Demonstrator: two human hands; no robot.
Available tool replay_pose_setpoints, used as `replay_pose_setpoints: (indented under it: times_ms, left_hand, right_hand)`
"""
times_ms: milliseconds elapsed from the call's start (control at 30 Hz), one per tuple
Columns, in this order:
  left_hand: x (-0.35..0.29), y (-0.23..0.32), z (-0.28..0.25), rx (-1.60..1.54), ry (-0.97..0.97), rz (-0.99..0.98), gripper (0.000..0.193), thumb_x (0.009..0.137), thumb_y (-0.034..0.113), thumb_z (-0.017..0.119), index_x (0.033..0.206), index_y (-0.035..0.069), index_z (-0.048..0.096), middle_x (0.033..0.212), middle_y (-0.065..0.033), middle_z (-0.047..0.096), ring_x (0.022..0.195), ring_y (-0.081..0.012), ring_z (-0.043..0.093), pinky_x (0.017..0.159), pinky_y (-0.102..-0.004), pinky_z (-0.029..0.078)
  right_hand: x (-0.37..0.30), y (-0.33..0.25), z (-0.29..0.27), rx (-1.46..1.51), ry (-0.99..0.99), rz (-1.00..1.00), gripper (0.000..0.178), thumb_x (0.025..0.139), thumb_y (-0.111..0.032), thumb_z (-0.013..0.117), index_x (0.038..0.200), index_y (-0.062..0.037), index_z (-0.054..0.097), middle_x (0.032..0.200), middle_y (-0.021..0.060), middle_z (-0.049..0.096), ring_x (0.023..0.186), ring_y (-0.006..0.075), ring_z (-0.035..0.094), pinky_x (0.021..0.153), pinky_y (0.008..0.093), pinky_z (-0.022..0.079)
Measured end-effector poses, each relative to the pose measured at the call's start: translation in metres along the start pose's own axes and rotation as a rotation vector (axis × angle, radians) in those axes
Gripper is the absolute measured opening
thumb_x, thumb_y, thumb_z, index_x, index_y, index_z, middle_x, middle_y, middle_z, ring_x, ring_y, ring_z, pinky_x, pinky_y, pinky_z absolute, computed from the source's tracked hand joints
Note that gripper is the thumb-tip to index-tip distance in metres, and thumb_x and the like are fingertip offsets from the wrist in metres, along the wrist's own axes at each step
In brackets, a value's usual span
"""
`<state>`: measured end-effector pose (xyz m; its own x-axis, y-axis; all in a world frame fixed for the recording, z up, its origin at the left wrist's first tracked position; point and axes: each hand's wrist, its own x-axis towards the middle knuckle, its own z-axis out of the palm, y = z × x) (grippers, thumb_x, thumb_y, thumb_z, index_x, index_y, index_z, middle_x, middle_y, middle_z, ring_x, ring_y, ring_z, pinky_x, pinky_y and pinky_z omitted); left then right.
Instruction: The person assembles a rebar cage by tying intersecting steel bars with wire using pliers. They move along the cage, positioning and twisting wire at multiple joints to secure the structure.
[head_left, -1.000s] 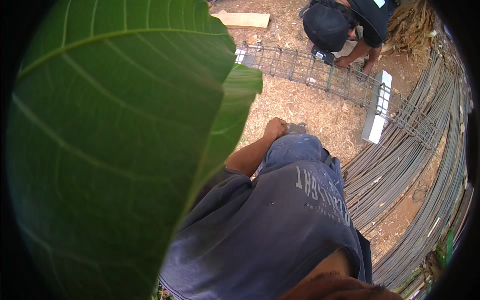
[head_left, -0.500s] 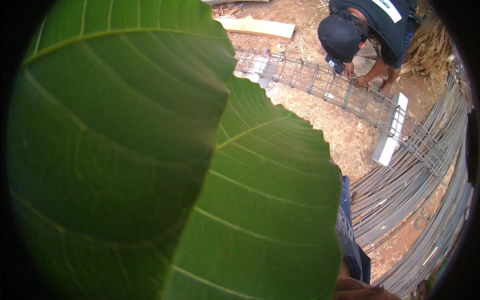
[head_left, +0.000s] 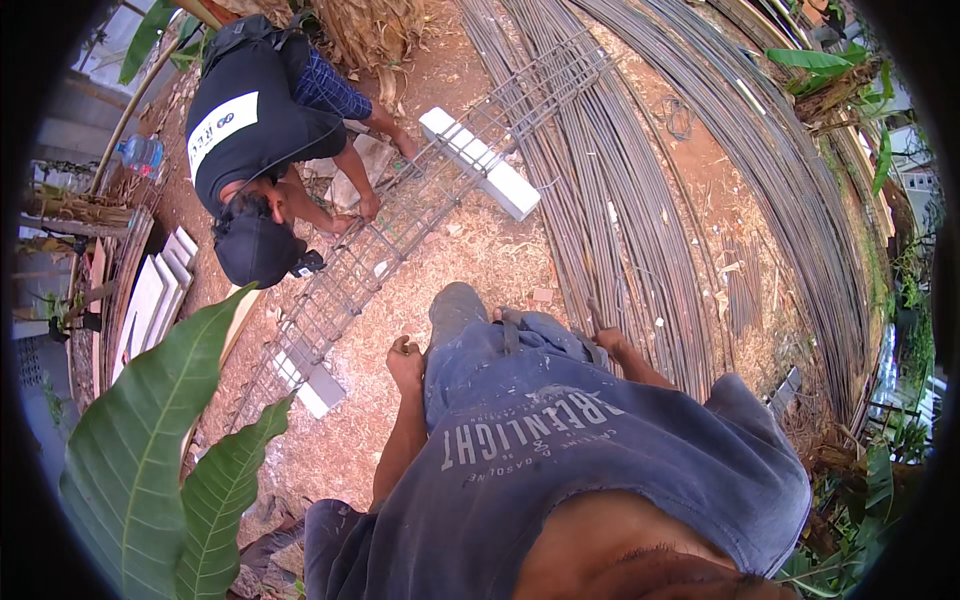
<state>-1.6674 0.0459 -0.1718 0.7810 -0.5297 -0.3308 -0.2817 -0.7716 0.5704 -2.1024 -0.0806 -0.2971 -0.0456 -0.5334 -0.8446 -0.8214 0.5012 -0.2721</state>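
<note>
My left hand (head_left: 405,365) hangs beside my left thigh with its fingers curled, and nothing shows in it. On the other side, my right hand (head_left: 612,342) is by my right hip, its fingers closed around something short, narrow and dark that sticks out ahead; its kind I cannot make out. Ahead of my legs lies a long rebar cage (head_left: 405,235), propped on pale blocks, one a white block (head_left: 485,165) under its far part. A co-worker (head_left: 270,130) in a dark shirt and cap bends over the cage, both hands at its bars.
Long bundles of steel bars (head_left: 640,210) cover the ground ahead and to my right. Large green leaves (head_left: 150,440) rise close at my lower left. Stacked boards (head_left: 155,295) and a water bottle (head_left: 142,153) are at the left. A coil of wire (head_left: 677,118) lies among the bars.
The big leaf that covered most of the view is now only at the lower left. My view has turned, so the co-worker and cage appear farther left, and both my hands show.
</note>
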Motion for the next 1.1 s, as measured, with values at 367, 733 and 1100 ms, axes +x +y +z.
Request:
replay_pose_setpoints:
  times_ms: [367,733,1100]
  left_hand:
    - [0.08,-0.014,0.043,0.269,-0.372,0.093,0.028,0.077,0.006,0.051,0.097,0.002,0.07,0.094,-0.0256,0.066,0.091,-0.0347,0.066,0.083,-0.0373,0.051]
    - [0.172,0.205,0.164,0.004,-0.347,0.244,0.031,0.077,0.004,0.052,0.103,0.006,0.069,0.089,-0.0203,0.068,0.084,-0.0284,0.067,0.078,-0.0357,0.051]
    - [0.238,0.346,0.239,0.161,-0.535,0.184,0.035,0.077,0.008,0.051,0.107,0.01,0.069,0.084,-0.0209,0.068,0.079,-0.032,0.067,0.07,-0.0383,0.05]
  right_hand:
    - [-0.002,0.028,0.007,0.186,-0.027,0.137,0.032,0.084,-0.031,0.061,0.086,0.0002,0.066,0.081,0.016,0.066,0.07,0.0286,0.065,0.059,0.0378,0.05]
    - [0.047,-0.041,-0.106,0.33,0.062,0.211,0.034,0.086,-0.035,0.059,0.08,-0.0012,0.062,0.073,0.0137,0.061,0.062,0.0266,0.061,0.053,0.037,0.047]
    - [0.091,-0.059,-0.225,0.454,0.108,0.31,0.038,0.088,-0.039,0.057,0.075,-0.0026,0.058,0.065,0.0114,0.056,0.053,0.0246,0.057,0.047,0.0361,0.044]
